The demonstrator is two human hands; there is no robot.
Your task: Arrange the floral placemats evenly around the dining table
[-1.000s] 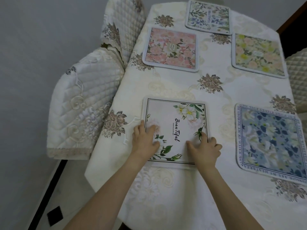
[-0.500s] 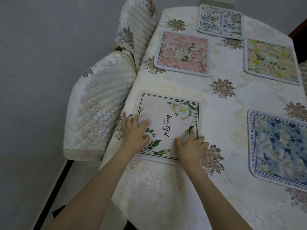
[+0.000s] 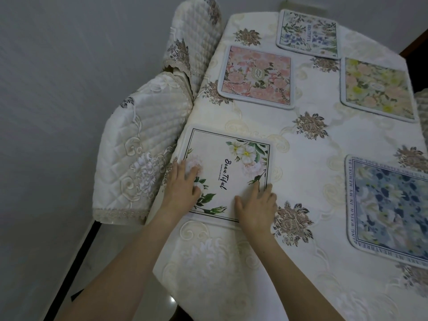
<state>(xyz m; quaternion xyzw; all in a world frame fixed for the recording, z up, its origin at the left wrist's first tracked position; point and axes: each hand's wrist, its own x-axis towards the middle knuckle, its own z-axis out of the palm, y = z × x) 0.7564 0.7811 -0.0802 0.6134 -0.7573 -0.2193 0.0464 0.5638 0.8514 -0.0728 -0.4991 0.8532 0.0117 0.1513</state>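
Observation:
A white placemat (image 3: 228,158) with green leaves and "Beautiful" script lies near the table's left edge. My left hand (image 3: 183,187) presses flat on its left side, fingers apart. My right hand (image 3: 256,208) lies flat on its near right corner. Neither hand grips anything. Further back lie a pink floral placemat (image 3: 256,76), a blue-and-green floral placemat (image 3: 308,33) at the far end and a yellow floral placemat (image 3: 378,89) at the right. A blue floral placemat (image 3: 391,207) with a lettered border sits at the near right, cut off by the frame.
The table (image 3: 308,158) wears a cream embroidered cloth with brown flower motifs. Two chairs in quilted cream covers (image 3: 139,154) stand against its left side, next to a grey wall. Another quilted chair back (image 3: 422,105) shows at the right edge.
Both hands have slid the white placemat leftward toward the table's left edge, beside the near chair. The other placemats have not moved on the cloth.

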